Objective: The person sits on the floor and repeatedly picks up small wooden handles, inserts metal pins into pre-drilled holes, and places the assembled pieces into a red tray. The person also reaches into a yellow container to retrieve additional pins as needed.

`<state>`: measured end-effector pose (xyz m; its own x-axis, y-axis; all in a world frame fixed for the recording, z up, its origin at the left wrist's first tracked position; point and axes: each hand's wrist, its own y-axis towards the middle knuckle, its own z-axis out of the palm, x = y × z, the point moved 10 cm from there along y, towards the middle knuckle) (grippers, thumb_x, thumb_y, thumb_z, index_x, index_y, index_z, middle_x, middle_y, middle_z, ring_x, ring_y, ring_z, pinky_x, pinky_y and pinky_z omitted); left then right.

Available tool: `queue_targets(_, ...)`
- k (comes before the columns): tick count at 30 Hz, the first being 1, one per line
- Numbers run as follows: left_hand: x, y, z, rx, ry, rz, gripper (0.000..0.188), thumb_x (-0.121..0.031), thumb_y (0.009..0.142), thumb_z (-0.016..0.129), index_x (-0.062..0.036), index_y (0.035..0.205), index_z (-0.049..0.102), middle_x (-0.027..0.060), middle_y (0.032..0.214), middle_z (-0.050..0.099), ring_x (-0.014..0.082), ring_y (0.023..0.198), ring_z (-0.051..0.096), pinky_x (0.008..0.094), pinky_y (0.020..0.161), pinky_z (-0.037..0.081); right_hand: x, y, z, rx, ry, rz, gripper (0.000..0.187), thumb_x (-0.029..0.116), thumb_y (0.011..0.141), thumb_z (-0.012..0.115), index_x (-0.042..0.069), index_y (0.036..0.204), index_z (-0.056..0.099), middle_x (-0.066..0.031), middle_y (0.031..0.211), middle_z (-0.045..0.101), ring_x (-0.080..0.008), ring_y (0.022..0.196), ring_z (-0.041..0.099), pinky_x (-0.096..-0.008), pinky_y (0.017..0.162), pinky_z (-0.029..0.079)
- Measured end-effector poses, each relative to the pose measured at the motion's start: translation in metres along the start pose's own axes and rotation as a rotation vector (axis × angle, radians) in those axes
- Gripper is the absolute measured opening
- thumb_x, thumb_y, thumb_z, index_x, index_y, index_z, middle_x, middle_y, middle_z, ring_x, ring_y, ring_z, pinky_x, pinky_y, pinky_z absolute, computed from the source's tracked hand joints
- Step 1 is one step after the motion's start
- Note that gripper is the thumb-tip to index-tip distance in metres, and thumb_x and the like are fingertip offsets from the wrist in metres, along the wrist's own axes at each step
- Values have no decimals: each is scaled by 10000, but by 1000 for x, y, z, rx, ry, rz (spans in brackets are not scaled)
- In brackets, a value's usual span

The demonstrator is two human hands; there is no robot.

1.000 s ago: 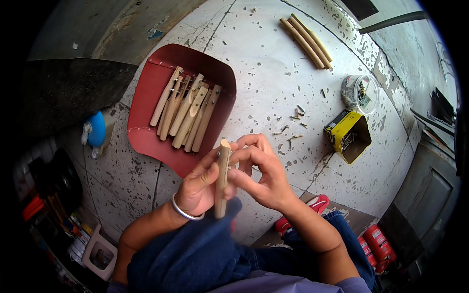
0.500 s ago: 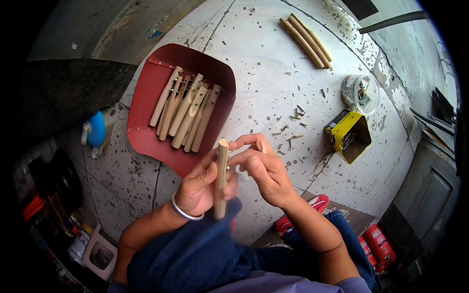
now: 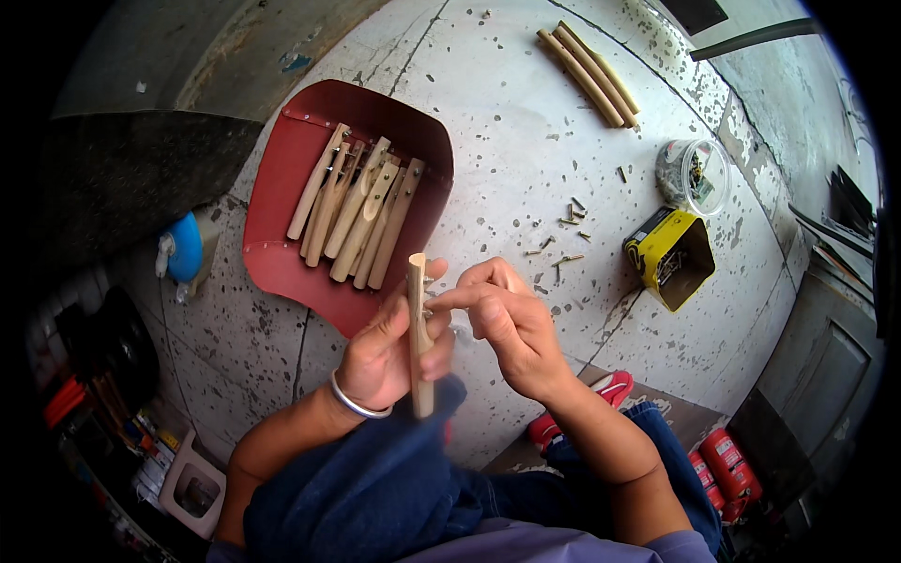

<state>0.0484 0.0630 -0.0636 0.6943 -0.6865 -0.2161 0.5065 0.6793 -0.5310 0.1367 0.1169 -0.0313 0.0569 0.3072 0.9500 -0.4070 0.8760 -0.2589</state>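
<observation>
My left hand (image 3: 380, 352) is closed around a pale wooden handle (image 3: 419, 375), held nearly upright above my knee. Small metal bolts with nuts (image 3: 428, 281) stick out from the handle's right side. My right hand (image 3: 514, 324) reaches in from the right, index finger stretched out with its tip at the lower nut. Its thumb is apart from that fingertip, and I see nothing held in this hand. Just beyond my left hand lies a red metal dustpan-like scoop (image 3: 272, 202). Several similar wooden handles (image 3: 361, 225) fitted with bolts are piled in it.
Loose bolts (image 3: 569, 221) lie scattered on the speckled floor. To the right are a yellow and black box (image 3: 690, 249) of bolts and a clear plastic tub (image 3: 668, 174) of small metal parts. Several bare wooden handles (image 3: 591, 75) lie farther off. A blue round object (image 3: 185, 249) sits at left.
The wooden handle has shifted slightly left and up and turned a little in my left hand. My right index finger has straightened toward the lower nut.
</observation>
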Motion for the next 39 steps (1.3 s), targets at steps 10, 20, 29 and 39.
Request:
queue_targets(10, 6, 0, -2, -9, -39, -23, 536, -369, 974, 411, -143, 1433, 254, 19, 950, 478, 123, 653, 458, 276, 586, 391, -9, -2, 0, 13, 3, 23, 367, 290, 975, 435, -7, 987, 652, -90, 885, 544, -212, 937, 484, -331, 826, 421)
queue_targets(20, 3, 1, -7, -71, -31, -3, 525, -364, 984, 390, -152, 1441, 243, 19, 1062, 507, 123, 664, 456, 275, 601, 388, -13, -2, 0, -2, 11, 50, 373, 268, 985, 415, -11, 928, 657, -91, 866, 571, -215, 914, 508, -333, 839, 420)
queue_targets(29, 3, 1, -9, -73, -12, 0, 530, -375, 976, 406, -154, 1434, 260, 14, 1007, 502, 125, 682, 461, 280, 610, 390, -20, -3, 2, -22, 29, 90, 279, 217, 959, 484, -2, 909, 650, -85, 894, 555, -191, 905, 519, -322, 812, 429)
queue_targets(39, 0, 4, -6, -73, 201, 33, 498, -327, 991, 366, -116, 1431, 270, 10, 957, 492, 114, 706, 451, 272, 641, 388, -21, -6, 1, -172, -50, 85, 101, 61, 799, 676, 40, 896, 655, -52, 827, 581, -114, 673, 537, -290, 758, 424)
